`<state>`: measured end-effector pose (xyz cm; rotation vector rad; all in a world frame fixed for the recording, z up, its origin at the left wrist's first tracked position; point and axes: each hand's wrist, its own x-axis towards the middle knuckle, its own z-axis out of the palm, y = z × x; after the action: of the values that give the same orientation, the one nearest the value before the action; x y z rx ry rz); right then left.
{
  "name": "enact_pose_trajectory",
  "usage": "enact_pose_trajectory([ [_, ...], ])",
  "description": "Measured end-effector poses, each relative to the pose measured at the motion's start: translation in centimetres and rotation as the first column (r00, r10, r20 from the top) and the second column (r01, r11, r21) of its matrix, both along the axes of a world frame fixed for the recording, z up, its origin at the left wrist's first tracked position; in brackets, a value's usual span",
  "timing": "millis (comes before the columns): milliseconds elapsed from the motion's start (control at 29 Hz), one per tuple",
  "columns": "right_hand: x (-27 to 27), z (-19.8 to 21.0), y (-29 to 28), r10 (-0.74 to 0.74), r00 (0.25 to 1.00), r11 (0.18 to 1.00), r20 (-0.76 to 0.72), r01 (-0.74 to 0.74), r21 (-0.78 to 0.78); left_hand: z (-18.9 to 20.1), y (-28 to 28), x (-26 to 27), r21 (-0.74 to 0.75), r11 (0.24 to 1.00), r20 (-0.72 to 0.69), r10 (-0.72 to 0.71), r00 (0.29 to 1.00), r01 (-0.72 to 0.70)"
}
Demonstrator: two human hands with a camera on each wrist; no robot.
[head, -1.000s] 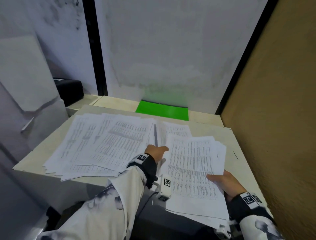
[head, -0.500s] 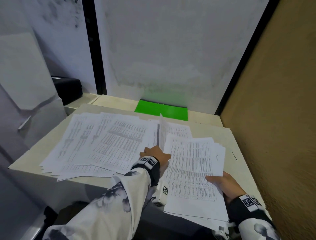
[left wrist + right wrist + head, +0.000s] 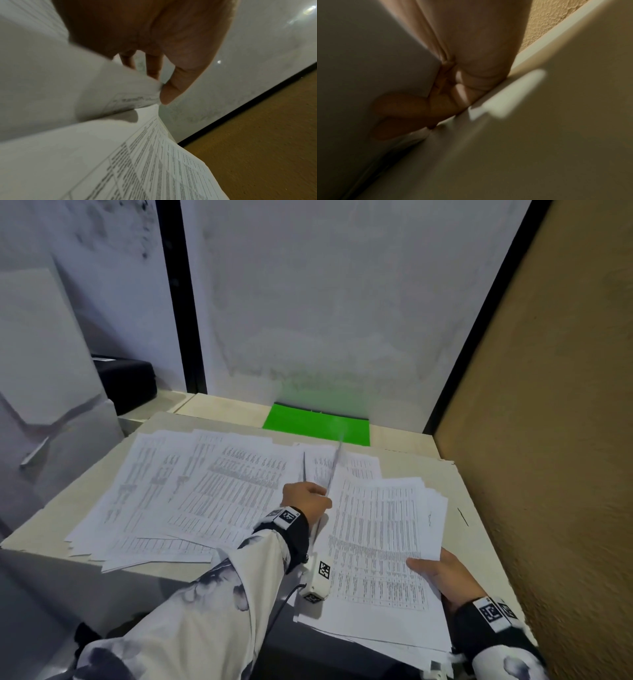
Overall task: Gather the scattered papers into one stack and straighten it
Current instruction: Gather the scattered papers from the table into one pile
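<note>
Printed sheets lie fanned across the left half of the table as scattered papers (image 3: 191, 491). A gathered stack (image 3: 380, 546) sits at the right, overhanging the front edge. My left hand (image 3: 308, 498) pinches the edge of a single sheet (image 3: 334, 463) and lifts it so it stands nearly on edge between the two groups. The left wrist view shows thumb and fingers (image 3: 164, 93) pinching that curled sheet (image 3: 120, 94). My right hand (image 3: 435, 570) grips the stack's near right edge, thumb on top; in the right wrist view its fingers (image 3: 406, 106) lie under the paper (image 3: 368, 67).
The pale table (image 3: 404, 460) ends at a tan textured wall (image 3: 548, 440) on the right and a white panel behind. A green folder (image 3: 318, 424) lies at the back. A black case (image 3: 126, 385) sits far left.
My left hand has pinched a sheet's edge and raised it higher, so the sheet now stands up between the spread papers and the stack. The right hand keeps its hold on the stack.
</note>
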<state>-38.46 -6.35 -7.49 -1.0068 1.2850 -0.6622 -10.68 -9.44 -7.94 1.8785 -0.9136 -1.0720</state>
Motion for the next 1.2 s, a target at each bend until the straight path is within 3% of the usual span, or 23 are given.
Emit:
enact_pose_trajectory([
  [241,-0.7,-0.7,-0.5,-0.025,0.999,1.0,0.034,0.024,0.015,1.8,0.1,1.5,-0.113,0.992,0.161,-0.039,0.986,0.058],
  [344,-1.4,-1.2,-0.6,-0.056,0.998,0.998,0.023,0.056,0.022,6.7,0.2,3.7,-0.298,0.948,0.339,-0.008,0.941,0.115],
  [448,-1.8,-1.7,-0.7,-0.092,0.995,0.995,0.033,0.091,0.037,13.3,1.1,5.1,-0.493,0.845,0.423,0.027,0.906,0.205],
  [516,-1.7,-1.6,-0.8,-0.093,0.995,0.995,0.047,0.091,0.042,16.9,1.7,6.0,-0.626,0.75,0.339,0.015,0.941,0.214],
  [585,-1.4,-1.4,-0.7,-0.088,0.994,0.995,0.068,0.085,0.047,18.6,2.0,7.0,-0.736,0.664,0.072,-0.121,0.99,0.135],
  [620,-1.3,-1.2,-0.6,-0.091,0.993,0.995,0.073,0.088,0.047,18.5,2.2,7.0,-0.747,0.658,-0.087,-0.234,0.968,0.092],
  [654,-1.2,-1.0,-0.6,-0.093,0.992,0.995,0.08,0.089,0.051,17.8,2.4,6.4,-0.741,0.668,-0.215,-0.333,0.918,0.069],
  [723,-1.0,-0.4,-0.4,-0.113,0.991,0.992,0.073,0.109,0.057,15.0,2.8,4.2,-0.672,0.738,-0.344,-0.392,0.853,0.069],
  [792,-0.9,-0.2,-0.1,-0.164,0.986,0.986,0.043,0.162,0.046,10.5,3.5,1.5,-0.554,0.824,-0.394,-0.383,0.836,0.117],
  [861,-0.9,-0.1,0.2,-0.226,0.974,0.972,0.026,0.224,0.068,5.5,4.1,-0.3,-0.323,0.921,-0.412,-0.345,0.843,0.218],
  [895,-0.9,-0.5,0.1,-0.261,0.965,0.962,0.017,0.259,0.085,3.4,4.4,-0.8,-0.173,0.944,-0.374,-0.326,0.868,0.279],
  [964,-1.1,-1.2,-0.2,-0.33,0.943,0.938,0.042,0.323,0.13,0.6,5.0,-1.2,0.034,0.915,-0.183,-0.389,0.903,0.401],
  [1067,-1.1,-0.9,-0.3,-0.381,0.915,0.916,0.137,0.352,0.193,-0.3,5.2,-2.2,-0.021,0.897,-0.014,-0.441,0.897,0.441],
  [1171,-0.8,-1.1,-0.4,-0.24,0.965,0.967,0.105,0.228,0.116,-0.2,5.1,-3.9,0.019,0.861,0.002,-0.508,0.862,0.507],
  [1205,-0.8,-1.3,-0.4,-0.205,0.976,0.978,0.071,0.201,0.061,-0.4,4.7,-4.2,0.055,0.836,0.079,-0.548,0.833,0.545],
])
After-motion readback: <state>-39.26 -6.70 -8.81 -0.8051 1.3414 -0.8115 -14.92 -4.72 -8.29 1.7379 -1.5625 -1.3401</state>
